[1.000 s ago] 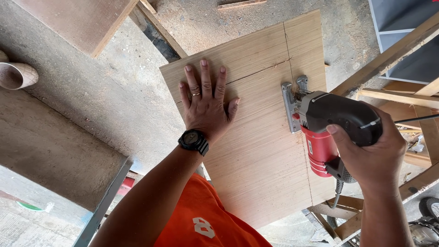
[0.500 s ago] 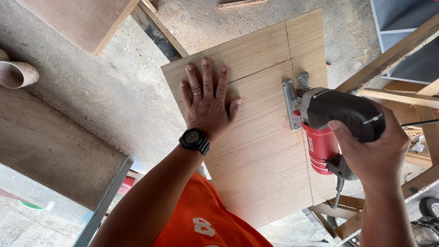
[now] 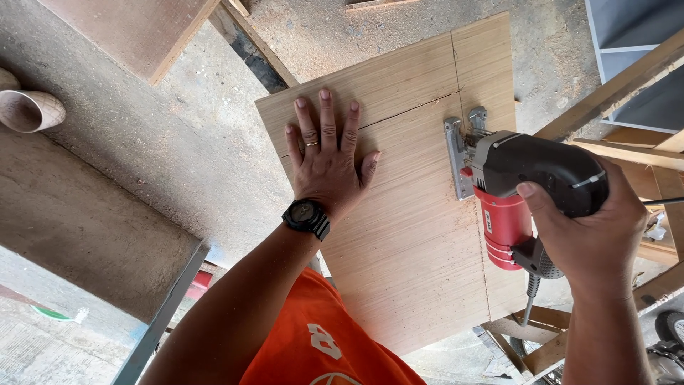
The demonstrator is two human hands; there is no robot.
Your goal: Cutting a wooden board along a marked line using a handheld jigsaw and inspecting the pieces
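A light wooden panel [image 3: 420,242] with pencil lines lies flat in front of me. My left hand [image 3: 326,157] presses flat on it, fingers spread, a ring on one finger and a black watch on the wrist. My right hand [image 3: 595,228] grips the dark handle of a red and grey jigsaw [image 3: 516,189]. The saw's metal base plate sits on the panel along the long line near the right edge, just below where the two lines cross.
A sawdust-covered concrete floor [image 3: 192,150] lies below. A brown board [image 3: 132,32] is at top left, a round pipe end [image 3: 28,110] at far left. Wooden frame pieces [image 3: 620,93] and a grey shelf unit [image 3: 634,43] stand at right.
The jigsaw and my right hand have shifted slightly, staying on the line near the right edge. My left hand stays pressed flat on the panel.
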